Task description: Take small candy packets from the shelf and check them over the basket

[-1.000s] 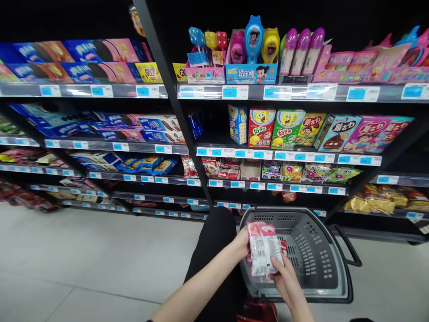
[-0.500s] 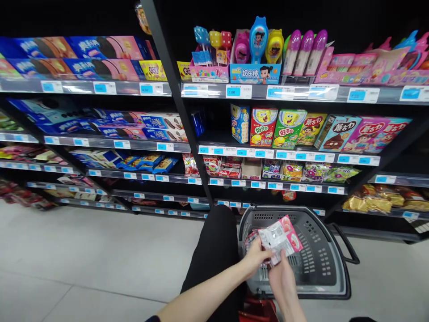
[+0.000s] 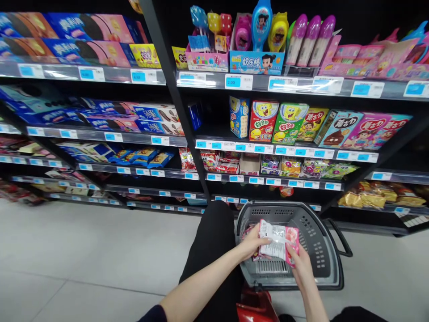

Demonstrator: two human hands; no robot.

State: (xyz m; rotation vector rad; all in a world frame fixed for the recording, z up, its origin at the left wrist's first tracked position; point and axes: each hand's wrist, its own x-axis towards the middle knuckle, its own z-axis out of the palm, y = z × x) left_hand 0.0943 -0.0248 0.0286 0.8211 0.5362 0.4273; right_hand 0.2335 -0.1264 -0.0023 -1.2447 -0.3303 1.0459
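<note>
Between both hands is a pink and silver-white candy packet (image 3: 278,241), its printed back turned up. My left hand (image 3: 254,243) grips its left end, thumb on top. At the right end my right hand (image 3: 299,259) pinches the packet, thumb over the pink edge. Below them stands a grey shopping basket (image 3: 310,243) with slotted walls. Some more packets (image 3: 248,231) lie at the basket's left side, mostly hidden by my left hand and the held packet.
Ahead run shelves with price tags: boxed biscuits (image 3: 264,120), candy packets (image 3: 291,167), toy candies (image 3: 263,27) and blue cookie boxes (image 3: 87,51). My black-clad knee (image 3: 216,237) is left of the basket. Something red (image 3: 254,308) lies below it. The basket's handle (image 3: 342,237) sticks out right.
The packet has turned to lie more level, and my right hand has moved from its lower edge to its right end. The view has shifted slightly.
</note>
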